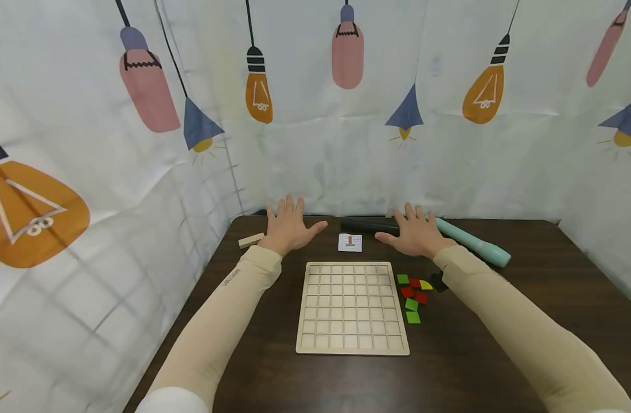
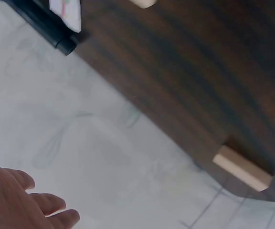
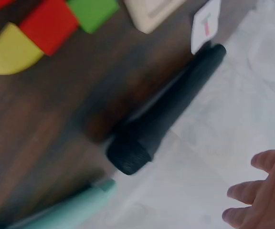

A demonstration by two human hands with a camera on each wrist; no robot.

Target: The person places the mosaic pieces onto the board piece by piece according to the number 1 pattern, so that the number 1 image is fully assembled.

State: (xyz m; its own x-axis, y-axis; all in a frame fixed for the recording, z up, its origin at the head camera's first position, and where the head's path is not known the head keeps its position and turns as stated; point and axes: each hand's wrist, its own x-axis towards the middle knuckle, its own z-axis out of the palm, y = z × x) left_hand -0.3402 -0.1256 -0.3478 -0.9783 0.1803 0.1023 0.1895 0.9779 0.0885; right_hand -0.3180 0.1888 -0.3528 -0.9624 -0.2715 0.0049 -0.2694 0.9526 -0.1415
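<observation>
Both arms reach forward toward the table's far edge. My left hand (image 1: 288, 228) has its fingers spread and holds nothing; a small wooden block (image 1: 250, 240) lies just left of it. Fingers apart and also without any object, my right hand (image 1: 416, 234) overlaps the end of a black microphone (image 3: 161, 109) in the head view. Right of that hand lies a mint-green tube-shaped object (image 1: 475, 242). Between the arms sits a wooden grid board (image 1: 349, 308). Behind the board, a small printed card (image 1: 350, 242) leans against the microphone.
Right of the board lie several flat coloured pieces: green squares (image 1: 412, 317), red squares (image 1: 421, 297) and a yellow rounded piece (image 1: 426, 285). A small black object (image 1: 437, 282) is partly hidden by the right sleeve. A printed curtain (image 1: 315, 155) hangs behind the dark table (image 1: 346, 384).
</observation>
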